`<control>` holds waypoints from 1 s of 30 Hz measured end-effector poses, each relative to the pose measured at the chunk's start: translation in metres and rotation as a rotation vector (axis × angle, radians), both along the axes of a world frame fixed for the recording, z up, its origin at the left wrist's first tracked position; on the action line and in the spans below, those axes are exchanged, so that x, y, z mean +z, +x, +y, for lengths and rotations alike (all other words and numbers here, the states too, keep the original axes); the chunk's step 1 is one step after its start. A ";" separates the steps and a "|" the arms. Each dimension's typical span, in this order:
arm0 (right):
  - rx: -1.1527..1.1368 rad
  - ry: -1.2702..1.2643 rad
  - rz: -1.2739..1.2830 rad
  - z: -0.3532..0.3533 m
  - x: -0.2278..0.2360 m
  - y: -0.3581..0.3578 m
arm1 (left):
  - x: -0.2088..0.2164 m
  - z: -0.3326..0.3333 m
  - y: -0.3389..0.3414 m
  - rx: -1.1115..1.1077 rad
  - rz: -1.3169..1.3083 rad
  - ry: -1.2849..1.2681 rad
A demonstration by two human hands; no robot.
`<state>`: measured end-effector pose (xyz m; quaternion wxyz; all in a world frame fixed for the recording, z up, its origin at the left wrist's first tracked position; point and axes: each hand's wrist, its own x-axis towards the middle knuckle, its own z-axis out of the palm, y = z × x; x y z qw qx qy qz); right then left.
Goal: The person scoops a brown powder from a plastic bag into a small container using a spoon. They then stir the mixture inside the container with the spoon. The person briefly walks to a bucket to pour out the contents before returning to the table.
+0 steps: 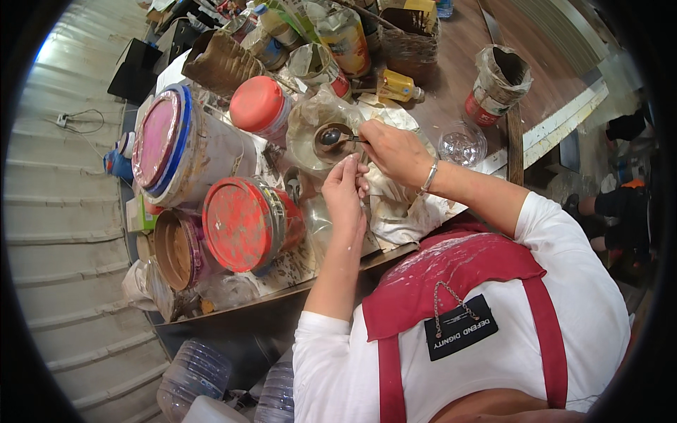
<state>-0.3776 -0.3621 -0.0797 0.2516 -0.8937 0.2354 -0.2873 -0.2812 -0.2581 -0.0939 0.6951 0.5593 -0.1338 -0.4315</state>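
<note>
My right hand [396, 149] grips the handle of a metal spoon [345, 138]. The spoon's bowl hangs over a small round cup of brown material [326, 151], which sits in a cut, cloudy plastic container [302, 149]. Just below and beside it is my left hand [345, 185], its fingertips pinched together close to the container's near rim. Whatever those fingers hold, if anything, is too small to make out. Crumpled whitish cloth [402, 217] lies under my right wrist.
Left of my hands stand a red-lidded bucket [237, 224], a large white bucket [229, 144] and a red-lidded jar [255, 103]. Behind lies a yellow bottle [396, 86]. To the right are a clear plastic cup [462, 144] and a plastic-lined can [497, 84].
</note>
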 end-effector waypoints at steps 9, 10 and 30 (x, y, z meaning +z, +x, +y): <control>0.005 0.001 0.033 0.015 -0.013 -0.002 | -0.009 -0.016 -0.001 0.140 0.177 -0.067; 0.013 -0.007 0.040 0.016 -0.011 -0.003 | -0.008 -0.015 -0.002 0.143 0.174 -0.058; 0.098 -0.037 0.174 0.006 0.008 -0.004 | -0.005 -0.014 -0.004 0.113 0.061 -0.040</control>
